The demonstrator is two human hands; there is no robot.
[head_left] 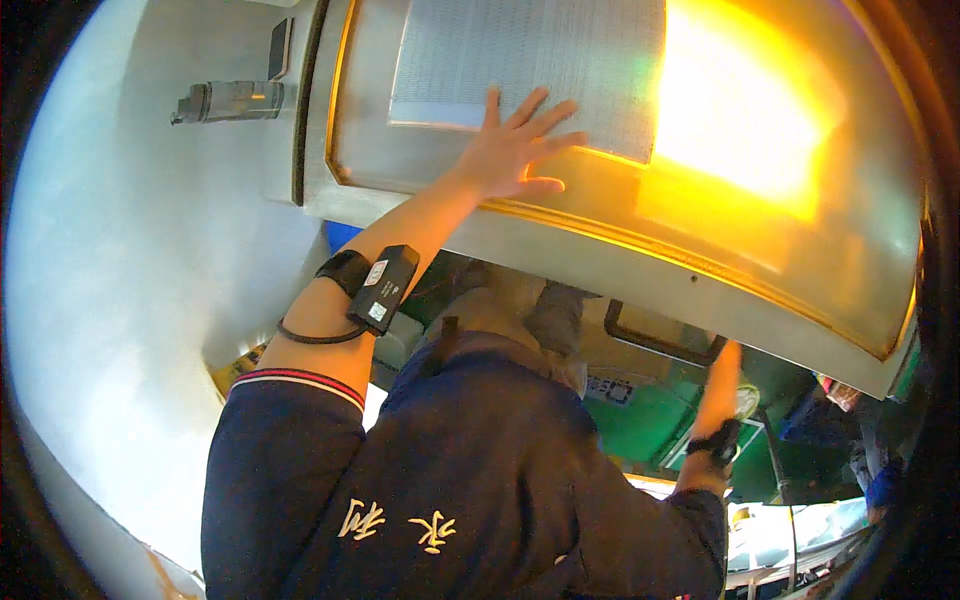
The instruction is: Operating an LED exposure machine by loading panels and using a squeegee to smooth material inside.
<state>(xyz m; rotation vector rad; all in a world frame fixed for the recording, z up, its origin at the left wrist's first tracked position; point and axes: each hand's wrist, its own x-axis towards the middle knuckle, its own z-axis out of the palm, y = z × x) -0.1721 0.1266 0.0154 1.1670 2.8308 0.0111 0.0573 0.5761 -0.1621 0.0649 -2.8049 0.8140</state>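
Note:
My left hand (510,155) is open, its fingers spread over the near edge of a metal work surface (590,195). Its fingertips reach a pale, finely ribbed panel (530,70) set in that surface; whether they press on it, I cannot tell. My right hand (730,352) passes beneath the front edge at the right. The edge hides its fingers, so its grip cannot be made out. Beside it, a dark angular frame like a handle (655,342) shows below the edge.
Strong yellow light (745,110) washes out the surface's right side. A grey cylindrical fitting (235,101) sticks out from the left, near a dark flat rectangle (281,49). Green floor or panelling (640,420) lies below. A black box with a cable (388,290) is strapped to my left forearm.

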